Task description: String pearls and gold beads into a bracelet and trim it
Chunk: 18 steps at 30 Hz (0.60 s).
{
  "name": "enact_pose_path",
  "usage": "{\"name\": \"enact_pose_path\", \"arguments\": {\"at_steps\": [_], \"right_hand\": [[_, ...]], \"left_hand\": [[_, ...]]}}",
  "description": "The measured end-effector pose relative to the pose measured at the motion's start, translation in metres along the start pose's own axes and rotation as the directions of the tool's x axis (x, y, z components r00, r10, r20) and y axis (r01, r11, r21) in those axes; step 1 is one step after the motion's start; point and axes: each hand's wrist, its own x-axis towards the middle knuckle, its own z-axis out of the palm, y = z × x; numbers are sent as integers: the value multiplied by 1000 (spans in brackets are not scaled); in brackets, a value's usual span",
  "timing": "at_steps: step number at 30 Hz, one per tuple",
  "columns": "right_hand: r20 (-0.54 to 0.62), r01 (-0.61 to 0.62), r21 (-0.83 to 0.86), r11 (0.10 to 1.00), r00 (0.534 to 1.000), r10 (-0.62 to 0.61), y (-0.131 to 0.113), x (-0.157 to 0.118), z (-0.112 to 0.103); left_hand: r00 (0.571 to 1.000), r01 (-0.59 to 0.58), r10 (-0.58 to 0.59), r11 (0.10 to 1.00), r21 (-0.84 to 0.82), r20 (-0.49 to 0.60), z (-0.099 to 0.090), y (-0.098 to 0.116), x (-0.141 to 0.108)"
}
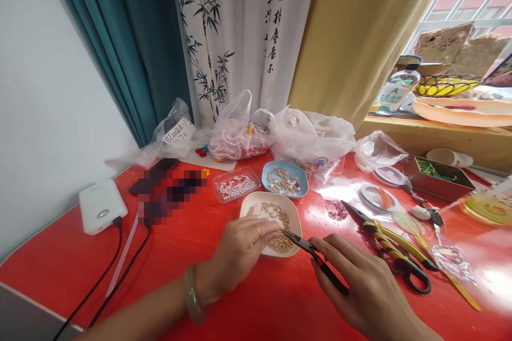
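My right hand grips a pair of needle-nose pliers with black handles. Their tips meet the fingers of my left hand, which are pinched together; whatever they hold is too small to make out. Both hands are over the near side of a cream dish of small gold beads. Behind it stand a blue dish with gold and white pieces and a clear tray of white pearl beads.
Yellow-and-black pliers and scissors lie to the right, near wire spools and a box of green items. Plastic bags line the back. A white power bank with a black cable sits left.
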Motion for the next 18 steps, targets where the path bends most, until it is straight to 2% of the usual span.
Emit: {"name": "enact_pose_path", "arguments": {"at_steps": [18], "right_hand": [[50, -41, 48, 998, 998, 38, 2, -2, 1]], "left_hand": [[996, -83, 84, 996, 25, -42, 3, -6, -1]]}}
